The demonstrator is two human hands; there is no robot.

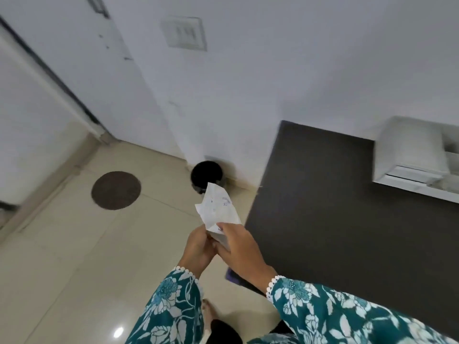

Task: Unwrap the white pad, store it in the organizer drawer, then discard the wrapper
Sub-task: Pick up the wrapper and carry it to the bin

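A white wrapper (218,206) with small printed marks sticks up from between both hands, over the floor at the dark table's left edge. My left hand (198,247) pinches its lower left part. My right hand (242,249) grips its lower right part, where a grey-white folded piece shows under the fingers. Whether the pad is inside I cannot tell. A white organizer with drawers (417,157) stands at the table's far right, partly cut off by the frame. A black round bin (207,176) stands on the floor against the wall, just beyond the wrapper's tip.
The dark table (335,207) fills the right side. A round brown mat (116,190) lies on the beige tiled floor to the left. A white door and frame run along the left. A switch plate (185,33) is on the wall. My foot shows at the bottom.
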